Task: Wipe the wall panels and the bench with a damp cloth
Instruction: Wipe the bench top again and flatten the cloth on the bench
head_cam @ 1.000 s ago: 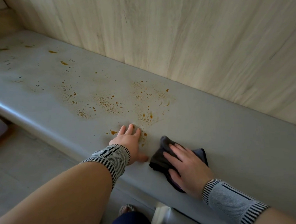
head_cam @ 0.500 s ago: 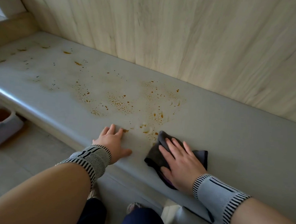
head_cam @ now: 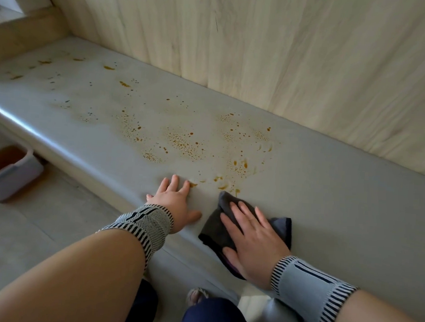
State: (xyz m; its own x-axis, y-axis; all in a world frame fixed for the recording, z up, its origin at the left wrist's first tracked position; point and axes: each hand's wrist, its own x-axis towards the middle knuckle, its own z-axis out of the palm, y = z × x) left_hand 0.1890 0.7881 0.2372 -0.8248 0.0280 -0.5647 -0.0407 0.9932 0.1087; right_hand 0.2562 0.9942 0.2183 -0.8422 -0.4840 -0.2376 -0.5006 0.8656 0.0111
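Head view: right hand (head_cam: 254,240) flat, fingers straight, pressing the dark cloth (head_cam: 217,226) on the gray bench (head_cam: 340,206) near its front edge. Left hand (head_cam: 173,200) flat beside it, holding nothing. Orange spots (head_cam: 182,144) just ahead and to the left of the cloth, right hand closer. Probably a push forward next.

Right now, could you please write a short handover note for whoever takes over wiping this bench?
Left hand: flat on the bench, holding nothing.
Right hand: fingers straight, pressing the dark cloth near the front edge.
Done: bench to the right of the cloth shows no spots.
Left: orange-brown spots beyond and left of the hands; wall panels not yet wiped, as far as visible.
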